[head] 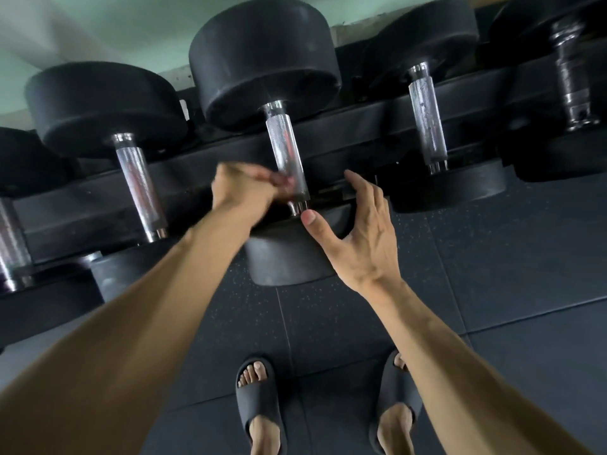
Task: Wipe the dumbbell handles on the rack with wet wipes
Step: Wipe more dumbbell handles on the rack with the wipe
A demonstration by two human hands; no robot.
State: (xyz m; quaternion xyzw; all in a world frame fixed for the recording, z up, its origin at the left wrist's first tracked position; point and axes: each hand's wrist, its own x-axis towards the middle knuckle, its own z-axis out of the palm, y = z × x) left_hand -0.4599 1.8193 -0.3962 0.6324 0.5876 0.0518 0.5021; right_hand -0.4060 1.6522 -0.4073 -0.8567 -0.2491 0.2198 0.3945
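Note:
Several black dumbbells lie on a dark rack (361, 126), their knurled chrome handles pointing toward me. At the lower end of the middle dumbbell handle (282, 146) is my left hand (246, 188), blurred, with curled fingers against the handle's left side. No wet wipe shows in it. My right hand (358, 231) hovers open just right of that handle. Its thumb tip is close to the chrome collar (297, 206) and its fingers are spread over the near head (282, 257). More handles sit to the left (139, 188) and to the right (427, 123).
A smaller dark-handled dumbbell (570, 77) lies at the far right of the rack. Another chrome handle (11, 244) shows at the left edge. Below is dark rubber floor tiling (492, 274), with my feet in black slides (259, 402) close to the rack.

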